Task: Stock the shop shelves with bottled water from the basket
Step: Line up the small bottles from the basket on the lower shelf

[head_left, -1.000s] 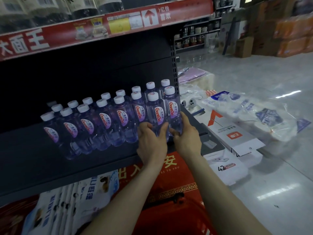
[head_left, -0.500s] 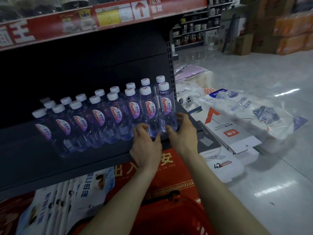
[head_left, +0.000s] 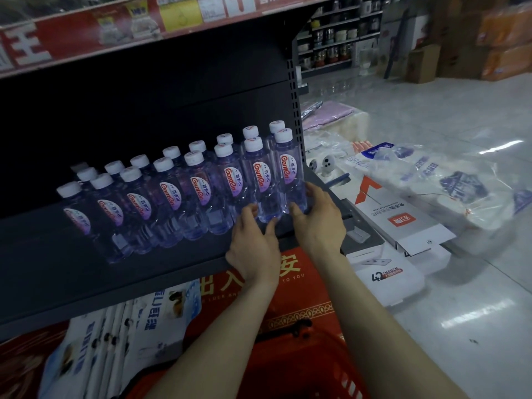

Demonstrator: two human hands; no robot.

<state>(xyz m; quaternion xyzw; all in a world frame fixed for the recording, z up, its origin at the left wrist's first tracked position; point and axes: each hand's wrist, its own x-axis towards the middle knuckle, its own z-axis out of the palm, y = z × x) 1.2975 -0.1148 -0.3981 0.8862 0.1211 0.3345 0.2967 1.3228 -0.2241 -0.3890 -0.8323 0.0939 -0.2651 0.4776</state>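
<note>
Two rows of clear water bottles [head_left: 169,194] with white caps and red-lettered labels stand on a dark shelf [head_left: 86,283]. At the right end of the front row, my left hand [head_left: 253,240] holds the base of the second-to-last bottle [head_left: 260,182] between thumb and fingers. My right hand [head_left: 316,217] wraps the base of the last bottle [head_left: 289,174] beside the shelf's upright post. Both bottles stand upright on the shelf. The red basket [head_left: 288,370] sits below my forearms; I cannot see what it holds.
A red-banner shelf [head_left: 115,30] hangs above. White paper packs [head_left: 115,335] and a red mat [head_left: 288,283] lie under the shelf. To the right, flat white boxes [head_left: 403,234] and plastic-wrapped packs [head_left: 446,180] cover the glossy floor. Cardboard cartons [head_left: 420,64] stand at the back.
Both hands stay at the bases of the two rightmost front bottles. The fingers have shifted slightly, and the view has moved a little.
</note>
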